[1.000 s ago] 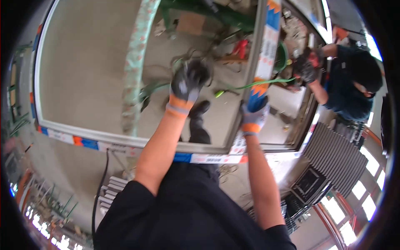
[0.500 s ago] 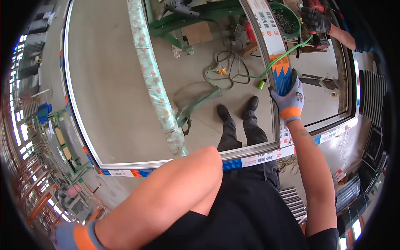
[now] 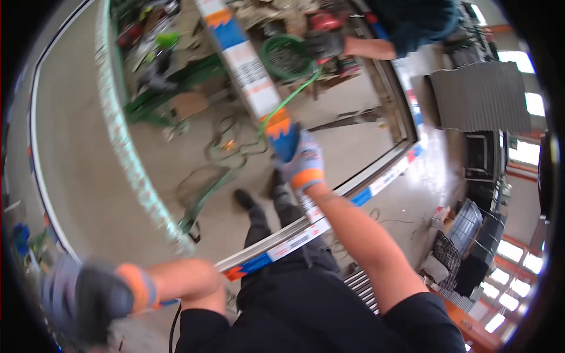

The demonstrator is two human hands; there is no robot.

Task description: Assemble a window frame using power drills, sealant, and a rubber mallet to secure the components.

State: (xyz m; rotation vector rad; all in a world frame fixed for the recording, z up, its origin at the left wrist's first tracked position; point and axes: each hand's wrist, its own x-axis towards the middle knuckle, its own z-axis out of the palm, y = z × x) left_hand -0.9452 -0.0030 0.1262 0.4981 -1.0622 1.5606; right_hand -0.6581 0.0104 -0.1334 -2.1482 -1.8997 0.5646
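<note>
A large metal window frame (image 3: pixel 281 236) lies in front of me, its bars wrapped in white, blue and orange protective film. My right hand (image 3: pixel 301 157), in a grey and orange work glove with dark fingertips, is closed around the edge of the wide middle bar (image 3: pixel 253 76). At the lower left, my left hand (image 3: pixel 88 294) is off the frame, in a matching glove with a dark palm. Motion smears its fingers, so what they hold, if anything, cannot be made out. A bar in pale green patterned wrapping (image 3: pixel 126 144) crosses the frame on the left.
A co-worker's dark-gloved hand (image 3: pixel 325 45) is beside a green basket (image 3: pixel 287 57) of small metal pieces, near a red tool (image 3: pixel 325 21). A green hose (image 3: pixel 294 94) runs over the middle bar. Under the frame are a green stand (image 3: pixel 203 203) and cables. Grey corrugated sheets (image 3: pixel 479 97) stand right.
The view has swung to the right. My left arm has come forward from the lower left corner, its glove now more fully in sight. My right hand keeps its hold on the middle bar.
</note>
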